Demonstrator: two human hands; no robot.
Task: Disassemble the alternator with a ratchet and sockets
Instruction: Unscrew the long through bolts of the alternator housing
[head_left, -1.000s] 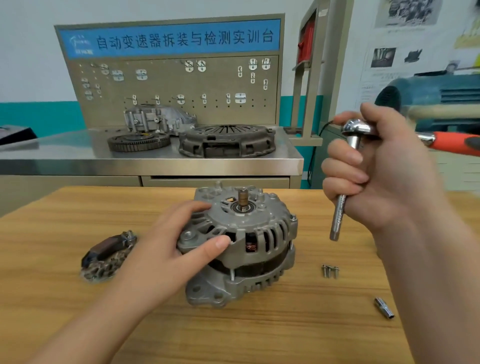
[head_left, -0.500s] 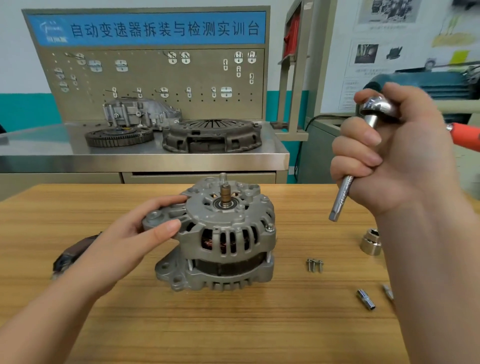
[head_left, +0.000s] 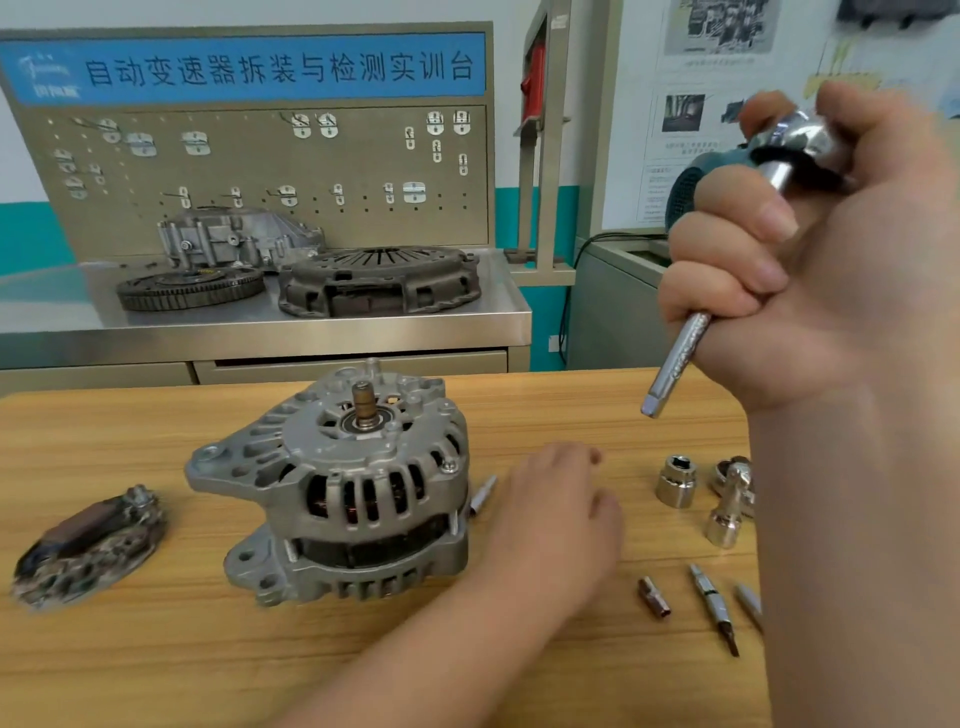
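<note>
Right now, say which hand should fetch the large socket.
Left. The left hand is low over the table, nearer the large socket; the right hand is raised and grips the ratchet.

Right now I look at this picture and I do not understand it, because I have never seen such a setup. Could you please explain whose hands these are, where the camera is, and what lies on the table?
There is no machine here. A person works with two bare hands, and the picture comes from a camera worn on the head, looking forward and down. On the wooden table stands the alternator, a grey metal housing with its shaft pointing up. The right hand grips a ratchet, raised above the table. The left hand is low beside the alternator, over a small silver piece. I cannot tell whether its fingers hold it. To the right lie sockets and bits, and to the left a dark part.
</note>
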